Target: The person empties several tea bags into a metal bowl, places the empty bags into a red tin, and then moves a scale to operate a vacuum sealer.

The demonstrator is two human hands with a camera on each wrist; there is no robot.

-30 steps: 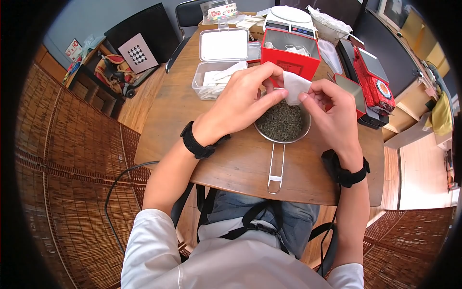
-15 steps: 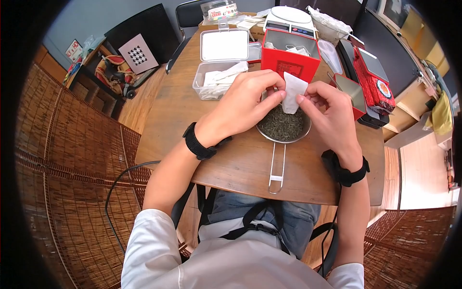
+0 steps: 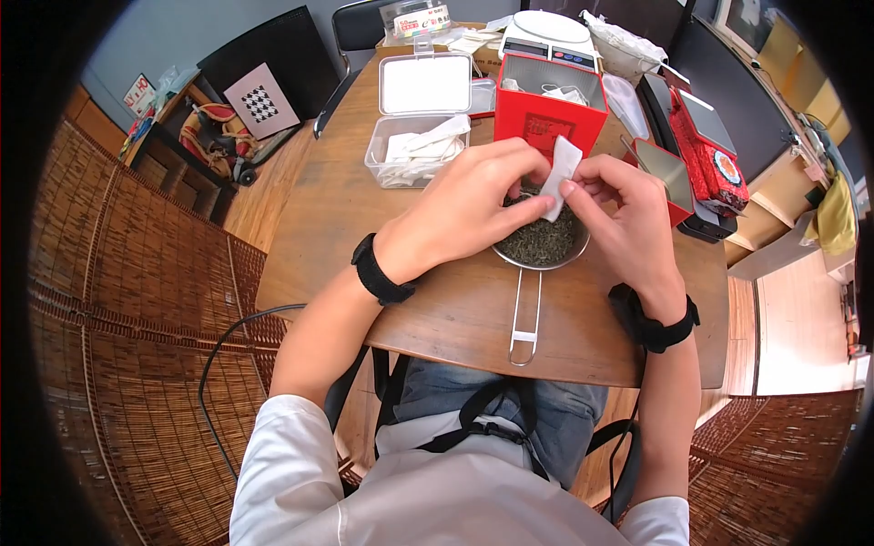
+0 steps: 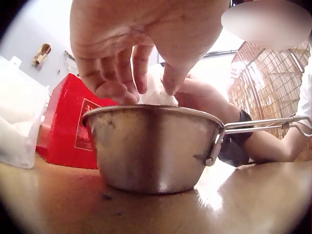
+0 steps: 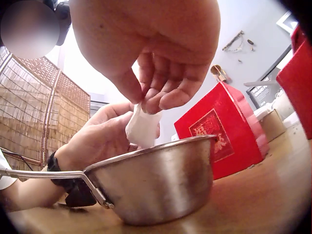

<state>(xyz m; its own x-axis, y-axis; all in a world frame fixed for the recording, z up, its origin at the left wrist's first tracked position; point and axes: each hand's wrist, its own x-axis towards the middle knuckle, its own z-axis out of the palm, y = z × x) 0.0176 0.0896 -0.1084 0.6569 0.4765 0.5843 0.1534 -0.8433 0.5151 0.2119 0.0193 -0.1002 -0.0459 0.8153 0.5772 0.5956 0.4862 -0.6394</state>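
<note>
A small white tea bag [image 3: 563, 173] is held upright over a metal bowl [image 4: 151, 146] with a folding wire handle [image 3: 525, 318]. Dark dried tea leaves [image 3: 539, 244] fill the bowl. My right hand [image 3: 630, 205] pinches the bag's edge between thumb and fingertips. From the other side my left hand [image 3: 478, 196] holds the bag between its thumb and curled fingers. In the right wrist view the lower end of the bag [image 5: 143, 130] hangs close above the bowl's rim.
Behind the bowl stands an open red box [image 3: 551, 114] with white bags inside. To its left is a clear lidded container [image 3: 387, 173] of white bags. A white scale [image 3: 546, 36] sits at the back, and a red tin [image 3: 672, 177] lies at right.
The tea bag has turned from showing its broad face to a narrower, tilted side. My left hand has shifted slightly right and down; the right hand has stayed nearly in place.
</note>
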